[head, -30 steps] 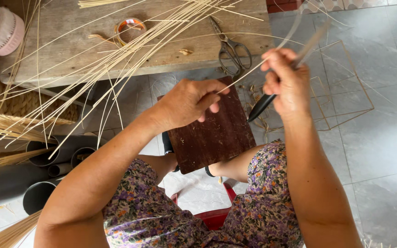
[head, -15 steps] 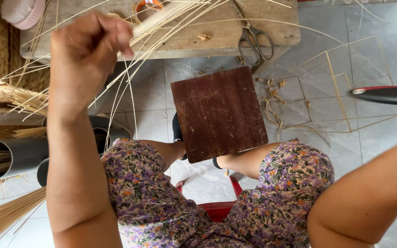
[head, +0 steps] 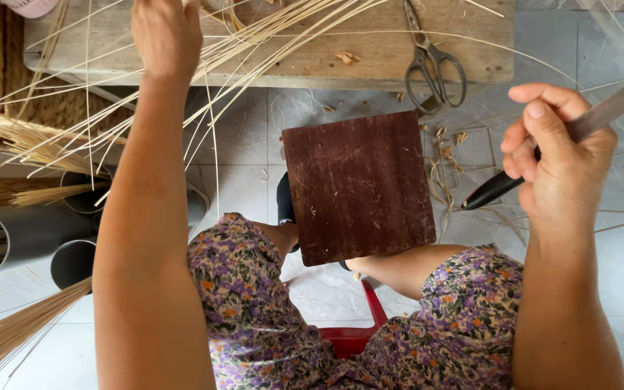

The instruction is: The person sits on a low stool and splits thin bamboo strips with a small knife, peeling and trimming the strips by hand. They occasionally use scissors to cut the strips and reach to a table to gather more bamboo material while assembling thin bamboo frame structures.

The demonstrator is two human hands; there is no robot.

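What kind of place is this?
Probably a home craft workshop for weaving. Thin straw-coloured strips fan over a wooden bench, scissors lie there, and tubes hold bundled stalks.

left hand (head: 164,32) reaches straw strips (head: 254,36); right hand (head: 561,155) grips knife (head: 594,119).

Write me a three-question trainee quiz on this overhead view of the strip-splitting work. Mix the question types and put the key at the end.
1. True or false: the scissors lie on the wooden bench.
2. Which hand holds the knife? A) left B) right C) neither
3. Fill in: the dark brown board rests on the person's ____.

Key
1. True; they lie near the bench's front edge, touched by neither hand.
2. B; the right hand grips the black handle, blade pointing up and right. The left hand is up among the pale thin strips on the bench.
3. Lap, across the knees.
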